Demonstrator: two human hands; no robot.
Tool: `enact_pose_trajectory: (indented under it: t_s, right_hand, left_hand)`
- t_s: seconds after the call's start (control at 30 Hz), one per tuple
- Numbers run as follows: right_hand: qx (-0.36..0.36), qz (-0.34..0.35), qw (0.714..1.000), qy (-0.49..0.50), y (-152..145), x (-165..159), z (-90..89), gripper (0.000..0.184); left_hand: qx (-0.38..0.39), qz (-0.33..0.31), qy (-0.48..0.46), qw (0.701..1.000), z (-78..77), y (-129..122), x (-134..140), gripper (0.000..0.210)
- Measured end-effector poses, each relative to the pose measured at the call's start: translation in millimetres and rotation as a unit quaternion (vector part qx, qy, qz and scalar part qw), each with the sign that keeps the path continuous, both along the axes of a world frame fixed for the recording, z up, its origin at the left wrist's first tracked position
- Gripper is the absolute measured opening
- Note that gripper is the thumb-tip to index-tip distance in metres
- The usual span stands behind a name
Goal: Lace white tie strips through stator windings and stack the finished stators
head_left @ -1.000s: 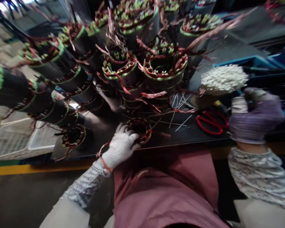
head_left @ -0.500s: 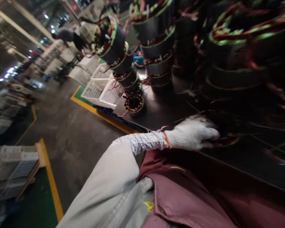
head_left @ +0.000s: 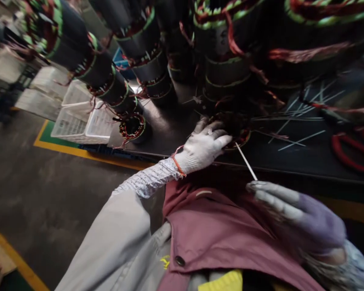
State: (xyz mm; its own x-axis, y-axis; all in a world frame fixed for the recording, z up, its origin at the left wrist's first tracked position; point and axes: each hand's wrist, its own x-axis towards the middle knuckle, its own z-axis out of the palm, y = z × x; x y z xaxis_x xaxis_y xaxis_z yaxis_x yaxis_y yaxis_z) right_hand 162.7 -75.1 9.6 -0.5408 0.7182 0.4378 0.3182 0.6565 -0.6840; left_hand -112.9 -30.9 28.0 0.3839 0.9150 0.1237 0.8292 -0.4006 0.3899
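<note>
My left hand [head_left: 204, 145], in a white knit glove, lies over the near left edge of a wound motor stator [head_left: 244, 139] on the dark bench, its fingers curled on the rim. Much of that stator is in shadow or under the hand. Lower right, my right hand [head_left: 288, 206], in a white and purple glove, pinches the near end of a thin white strip [head_left: 246, 161]. The strip's far end reaches the stator's rim; whether it goes inside, I cannot tell.
Stacked stators with green edges and copper-red windings [head_left: 221, 44] stand behind. A small stator [head_left: 132, 127] sits at the bench's left end. Loose pale strips [head_left: 301, 143] and red-handled scissors [head_left: 339, 149] lie right. White plastic crates [head_left: 98, 121] stand to the left.
My right hand has come into view with the white strip. The view has swung to the right, showing the scissors and loose strips. My left hand stays at the stator.
</note>
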Motion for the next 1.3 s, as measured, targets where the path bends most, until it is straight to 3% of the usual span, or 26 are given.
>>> enact_pose_trajectory:
  t_s: [0.1, 0.2, 0.37, 0.53, 0.67, 0.77, 0.9, 1.07, 1.17, 1.3]
  right_hand:
    - [0.045, 0.039, 0.998, 0.005, -17, -13, -2.5, 0.052]
    - [0.013, -0.004, 1.000, 0.019, -31, -19, -4.5, 0.067]
    - [-0.065, 0.005, 0.995, 0.069, -41, -16, -14.5, 0.060]
    - [-0.105, -0.031, 0.988, 0.109, -37, -27, -23.6, 0.055]
    - [-0.059, -0.065, 0.979, 0.182, -9, -59, -35.6, 0.041]
    - [-0.032, -0.109, 0.976, 0.186, 19, -80, -41.2, 0.028]
    - [-0.063, -0.196, 0.964, 0.170, 32, -85, -32.4, 0.012]
    - [-0.045, -0.150, 0.981, 0.117, 27, -76, -10.9, 0.006]
    - [-0.044, -0.141, 0.986, 0.081, 38, -78, -4.3, 0.008]
    - [0.017, -0.152, 0.988, 0.022, 57, -83, -7.4, 0.023]
  left_hand:
    - [-0.022, 0.007, -0.039, 0.999, -3.5, 5, 5, 0.033]
    - [-0.045, 0.015, -0.055, 0.997, -6.3, 11, 7, 0.037]
    - [-0.055, 0.030, -0.019, 0.998, -4.1, 12, 9, 0.054]
    - [-0.064, 0.028, -0.013, 0.997, -2.6, 12, 9, 0.053]
    - [-0.074, 0.037, -0.057, 0.995, -5.2, 10, 8, 0.055]
    - [-0.060, 0.083, -0.162, 0.982, -9.5, 3, 9, 0.059]
    - [-0.018, 0.119, -0.277, 0.953, -17.7, -4, 16, 0.047]
    - [-0.017, 0.055, -0.308, 0.950, -22.5, -1, 17, 0.019]
    - [-0.027, 0.037, -0.325, 0.945, -22.3, 2, 14, 0.017]
    - [-0.038, 0.037, -0.321, 0.945, -21.2, 2, 12, 0.022]
